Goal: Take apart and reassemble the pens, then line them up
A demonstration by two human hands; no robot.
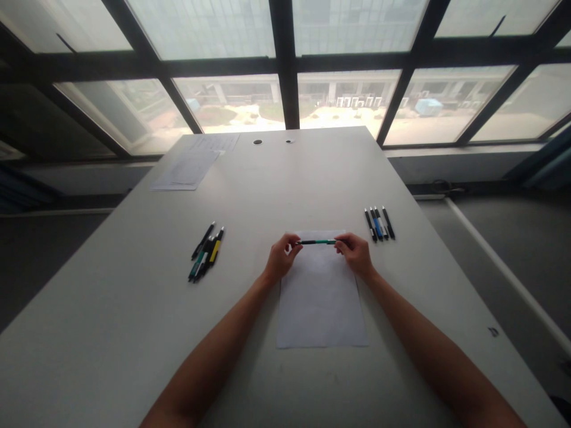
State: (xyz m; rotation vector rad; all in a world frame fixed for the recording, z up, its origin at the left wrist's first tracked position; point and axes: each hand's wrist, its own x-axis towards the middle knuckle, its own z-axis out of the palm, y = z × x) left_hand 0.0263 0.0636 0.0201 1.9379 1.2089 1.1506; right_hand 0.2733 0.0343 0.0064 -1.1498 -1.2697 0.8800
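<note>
A green and black pen (317, 242) is held level above the far end of a white sheet of paper (320, 303). My left hand (281, 257) pinches its left end and my right hand (355, 252) pinches its right end. The sheet lies flat on the grey table (134, 309) right in front of me.
Several pens (206, 251) lie in a loose bunch to the left of the sheet. Another row of several pens (379, 223) lies to the right. Printed papers (193, 166) rest at the far left corner. Two cable holes (257, 142) sit near the far edge, below large windows.
</note>
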